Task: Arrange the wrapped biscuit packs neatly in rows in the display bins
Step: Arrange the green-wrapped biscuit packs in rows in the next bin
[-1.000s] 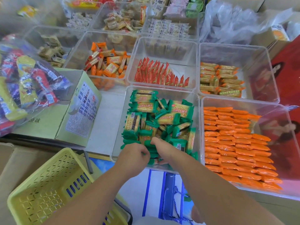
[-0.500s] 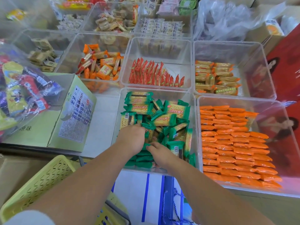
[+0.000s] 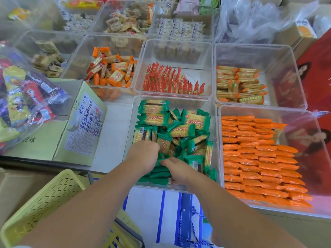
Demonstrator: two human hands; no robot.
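1. The left hand [image 3: 143, 156] has its grip curled down into the green biscuit packs [image 3: 172, 133] in the clear bin [image 3: 213, 111] at the near edge of the counter; its fingers are buried, so whether they clamp a pack cannot be told.
2. The right hand [image 3: 176, 169] lies just beside it, with the grip pressed together on the flat green packs stacked at the bin's near wall.
3. Progress, judged from the layout: a short neat row of green packs sits at the near side under the hands, while the packs toward the far side are a loose, tilted heap yet to be lined up.
4. The orange packs [image 3: 258, 156] in the bin to the right already lie in tidy rows; the red packs [image 3: 172, 81] behind stand in a row too.
5. Farther bins of orange-and-yellow packs [image 3: 112, 68] look jumbled.
6. A cardboard box [image 3: 71, 126] and a yellow basket [image 3: 44, 208] sit to the left, apart from the work; nothing blocks the hands.
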